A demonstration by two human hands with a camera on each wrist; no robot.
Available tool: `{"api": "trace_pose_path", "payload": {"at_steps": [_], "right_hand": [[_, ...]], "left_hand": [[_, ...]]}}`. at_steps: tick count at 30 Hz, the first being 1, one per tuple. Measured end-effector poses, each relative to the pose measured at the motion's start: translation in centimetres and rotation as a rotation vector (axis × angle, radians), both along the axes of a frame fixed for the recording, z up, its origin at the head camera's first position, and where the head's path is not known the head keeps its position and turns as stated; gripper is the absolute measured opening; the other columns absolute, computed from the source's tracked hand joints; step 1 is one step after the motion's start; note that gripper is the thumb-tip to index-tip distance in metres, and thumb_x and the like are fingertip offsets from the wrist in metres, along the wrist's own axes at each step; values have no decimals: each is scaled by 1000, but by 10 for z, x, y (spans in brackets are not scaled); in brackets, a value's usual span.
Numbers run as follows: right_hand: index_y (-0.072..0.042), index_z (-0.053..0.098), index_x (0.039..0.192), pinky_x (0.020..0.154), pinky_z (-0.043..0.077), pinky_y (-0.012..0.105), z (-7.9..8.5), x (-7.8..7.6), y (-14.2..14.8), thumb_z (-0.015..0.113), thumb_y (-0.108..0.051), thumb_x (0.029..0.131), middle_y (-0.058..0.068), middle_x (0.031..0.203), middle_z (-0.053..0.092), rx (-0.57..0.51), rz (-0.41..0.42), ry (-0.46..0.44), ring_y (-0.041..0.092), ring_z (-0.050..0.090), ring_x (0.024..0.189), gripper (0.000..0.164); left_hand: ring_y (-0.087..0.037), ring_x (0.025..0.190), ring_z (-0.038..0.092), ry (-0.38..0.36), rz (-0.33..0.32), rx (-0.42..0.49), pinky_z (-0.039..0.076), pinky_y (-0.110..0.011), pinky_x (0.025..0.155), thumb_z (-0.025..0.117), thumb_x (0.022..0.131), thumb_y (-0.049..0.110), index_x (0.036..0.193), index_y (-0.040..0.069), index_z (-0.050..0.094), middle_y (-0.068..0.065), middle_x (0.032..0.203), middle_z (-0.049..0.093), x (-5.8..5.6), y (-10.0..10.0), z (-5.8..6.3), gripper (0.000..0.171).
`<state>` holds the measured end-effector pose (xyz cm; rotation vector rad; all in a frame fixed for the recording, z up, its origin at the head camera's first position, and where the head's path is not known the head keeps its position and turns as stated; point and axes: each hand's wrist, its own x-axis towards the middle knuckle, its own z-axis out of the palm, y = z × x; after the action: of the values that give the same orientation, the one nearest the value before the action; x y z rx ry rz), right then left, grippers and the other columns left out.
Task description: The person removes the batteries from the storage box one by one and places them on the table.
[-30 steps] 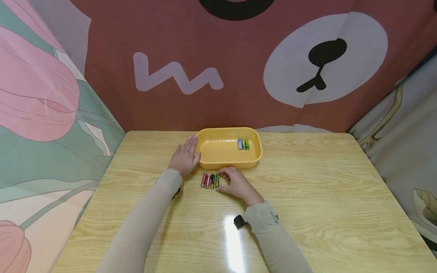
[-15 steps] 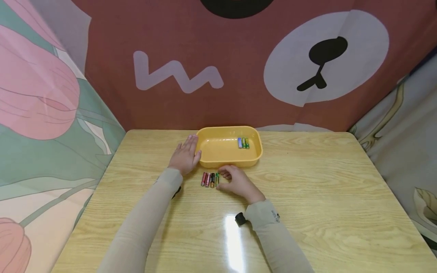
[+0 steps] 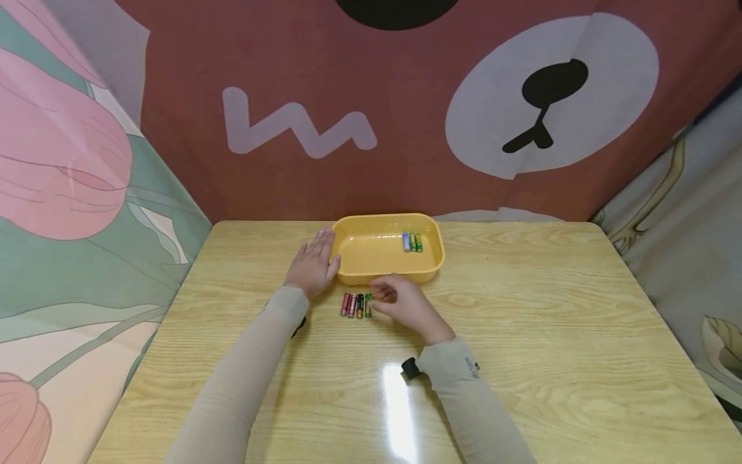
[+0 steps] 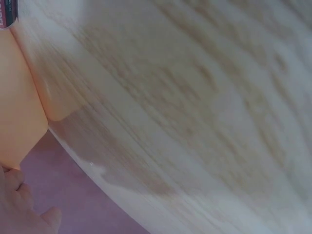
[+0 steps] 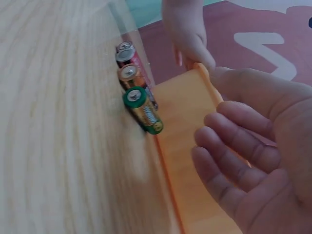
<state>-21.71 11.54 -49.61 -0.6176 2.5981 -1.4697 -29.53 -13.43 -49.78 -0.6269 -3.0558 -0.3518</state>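
A yellow plastic tray stands near the back of the table, and three batteries, one blue and two green, lie side by side at its right end. My left hand rests along the tray's left side, fingers straight. In front of the tray a row holds two red batteries, a black-and-gold battery and a green battery. My right hand is beside the green battery, just right of the row. In the right wrist view its fingers are loosely bent, with nothing between them, apart from the green battery.
The wood-grain table reaches far to both sides. Behind it hangs a brown cloth with a bear's face, and patterned cloths hang at the left and right. A black wrist camera sits at the right cuff.
My right hand has drawn slightly up and right, away from the green battery, and its thumb no longer reaches the battery's near end. The left hand and the tray have stayed put.
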Motion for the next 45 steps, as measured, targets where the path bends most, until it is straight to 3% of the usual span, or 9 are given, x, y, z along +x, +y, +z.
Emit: {"api": "trace_pose_path", "payload": {"at_steps": [6, 16, 25, 38, 45], "right_hand": [[-2, 73, 113, 82, 57, 33, 9, 3, 1, 73, -14, 95, 1, 101, 68, -29, -28, 91, 15, 64, 89, 22], [0, 73, 107, 80, 58, 34, 21, 7, 8, 71, -10, 95, 3, 96, 71, -107, -126, 182, 17, 66, 87, 16], [3, 72, 106, 74, 58, 32, 23, -7, 20, 71, -6, 93, 9, 92, 71, -155, -230, 242, 22, 67, 84, 15], [2, 71, 111, 81, 57, 37, 26, -34, 33, 70, -11, 95, 12, 96, 71, -157, -300, 165, 26, 66, 91, 20], [5, 70, 115, 85, 58, 33, 25, -49, 36, 76, -8, 90, 16, 102, 71, -141, -348, 87, 27, 66, 96, 29]], "left_hand": [[-25, 156, 8, -6, 6, 2, 16, -54, 124, 30, 110, 40, 163, 6, 11, -9, 170, 12, 0, -1, -1, 67], [-25, 156, 8, -14, 1, 16, 17, -54, 123, 31, 110, 40, 163, 5, 11, -9, 170, 12, 2, 0, 2, 67], [-25, 156, 9, -8, -2, 1, 16, -53, 124, 28, 109, 42, 163, 5, 12, -10, 169, 14, 0, 2, 2, 67], [-25, 156, 9, -10, 1, 16, 17, -55, 123, 31, 109, 41, 163, 6, 13, -9, 169, 14, 1, -2, 1, 67], [-24, 156, 8, -25, 0, 13, 18, -54, 123, 30, 109, 41, 163, 6, 12, -9, 170, 12, 1, 0, 4, 67]]}}
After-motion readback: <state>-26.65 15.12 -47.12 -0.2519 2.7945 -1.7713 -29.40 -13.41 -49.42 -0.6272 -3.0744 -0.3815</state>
